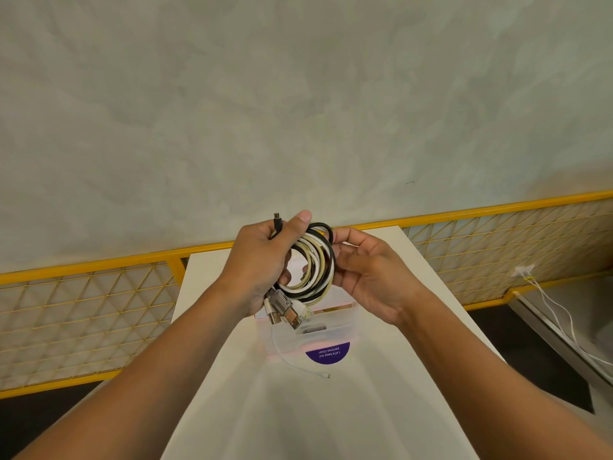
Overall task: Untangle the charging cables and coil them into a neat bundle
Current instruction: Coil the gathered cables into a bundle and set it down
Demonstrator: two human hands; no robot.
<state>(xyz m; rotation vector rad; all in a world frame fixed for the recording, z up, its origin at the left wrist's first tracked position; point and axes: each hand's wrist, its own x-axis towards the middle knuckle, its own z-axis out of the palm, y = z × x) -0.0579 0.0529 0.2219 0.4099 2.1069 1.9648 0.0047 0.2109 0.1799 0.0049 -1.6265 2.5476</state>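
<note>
Cable coil (311,260), black, white and cream loops stacked into one ring, held up in the air between my two hands above the table, so nothing drags while I tidy it. My left hand (262,260) is clamped on the coil's left side, fingers wrapped through the ring with the thumb (300,218) pressed over the top, pinning the turns so they don't spring loose. A black plug end (278,222) sticks up just beside that thumb; the USB plugs (285,310) hang in a bunch below my left palm, kept together on one side, I think so the ends line up. My right hand (368,277) pinches the coil's right edge, fingertips (335,239) closed on the outer black loop, probably squaring up the turns. Coiling looks nearly done; securing the bundle seems left. Below my fingers sits a clear plastic box (331,333) on the white table (298,410), and a thin white cable (295,361) lies loose there, well apart from the coil, not yet bundled. Purple sticker (327,353) near the box.
</note>
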